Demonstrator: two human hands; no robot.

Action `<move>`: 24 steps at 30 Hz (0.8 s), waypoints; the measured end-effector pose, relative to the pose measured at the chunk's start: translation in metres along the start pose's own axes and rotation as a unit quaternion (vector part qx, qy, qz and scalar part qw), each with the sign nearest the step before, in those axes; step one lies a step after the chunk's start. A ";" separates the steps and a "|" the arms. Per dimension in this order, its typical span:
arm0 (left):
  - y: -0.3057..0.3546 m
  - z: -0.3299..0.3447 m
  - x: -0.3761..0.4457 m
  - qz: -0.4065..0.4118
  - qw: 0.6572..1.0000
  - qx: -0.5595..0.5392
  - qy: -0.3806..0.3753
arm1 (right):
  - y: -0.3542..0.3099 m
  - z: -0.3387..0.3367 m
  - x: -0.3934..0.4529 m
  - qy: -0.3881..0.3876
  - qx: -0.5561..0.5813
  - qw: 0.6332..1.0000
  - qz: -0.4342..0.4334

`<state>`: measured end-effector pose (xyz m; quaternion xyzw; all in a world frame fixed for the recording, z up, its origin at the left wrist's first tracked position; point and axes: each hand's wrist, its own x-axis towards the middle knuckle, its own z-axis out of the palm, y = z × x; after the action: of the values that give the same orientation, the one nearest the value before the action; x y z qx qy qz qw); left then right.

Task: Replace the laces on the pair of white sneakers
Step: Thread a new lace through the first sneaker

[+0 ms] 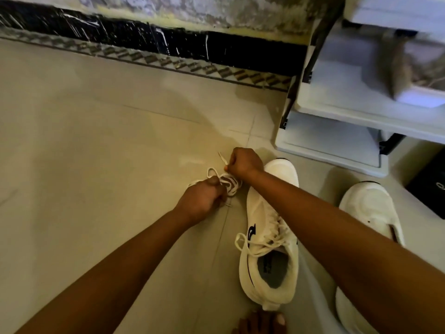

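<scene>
Two white sneakers stand on the tiled floor, toes pointing away from me. The nearer sneaker [269, 237] still carries a loose white lace across its tongue. The other sneaker [368, 208] lies to the right, partly hidden by my right forearm. Left of the first shoe's toe lies a bundle of white laces [228, 184]. My left hand [202, 201] grips this bundle with curled fingers. My right hand [243, 162], crossed over the shoe's toe, pinches one lace end, whose tip sticks up beyond the fist.
A white plastic shoe rack [337, 131] stands at the right, with a brown object on an upper shelf. A black box [431, 186] sits at the far right edge. A dark patterned skirting [168, 44] runs along the wall. Toes of a bare foot [262, 321] show at the bottom.
</scene>
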<state>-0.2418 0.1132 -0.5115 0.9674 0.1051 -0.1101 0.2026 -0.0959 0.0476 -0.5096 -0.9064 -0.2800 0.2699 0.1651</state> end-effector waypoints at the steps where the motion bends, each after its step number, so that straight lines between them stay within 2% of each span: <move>1: -0.001 0.001 -0.002 0.004 1.000 -0.007 0.014 | 0.000 0.002 0.001 0.004 0.001 1.000 0.005; 5: 0.000 0.001 0.000 -0.019 0.984 -0.127 0.122 | -0.001 -0.003 -0.003 -0.001 -0.019 1.000 -0.003; 7: 0.005 -0.006 0.002 -0.062 0.962 -0.204 0.170 | -0.002 -0.012 -0.010 0.009 0.027 1.000 -0.005; 9: 0.014 -0.019 0.006 -0.116 0.916 -0.309 0.227 | -0.001 -0.030 -0.021 0.041 0.156 0.987 -0.001; 11: 0.021 -0.036 0.011 -0.148 0.862 -0.398 0.277 | -0.001 -0.053 -0.035 0.057 0.330 0.942 0.005; 12: 0.029 -0.047 0.013 -0.140 0.842 -0.431 0.292 | 0.002 -0.070 -0.048 0.062 0.385 0.921 0.001; 14: 0.048 -0.070 0.018 -0.108 0.815 -0.483 0.302 | 0.007 -0.107 -0.072 0.086 0.424 0.901 -0.012; 16: 0.070 -0.093 0.023 -0.080 0.814 -0.497 0.289 | 0.010 -0.142 -0.096 0.105 0.444 0.890 -0.022; 24: 0.216 -0.214 0.012 0.040 0.855 -0.474 0.210 | 0.040 -0.272 -0.216 0.211 0.493 0.842 -0.060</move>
<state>-0.1400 0.0105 -0.2434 0.7580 0.1454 0.1665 0.6136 -0.0717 -0.1531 -0.2246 -0.7215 -0.1222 0.1638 0.6616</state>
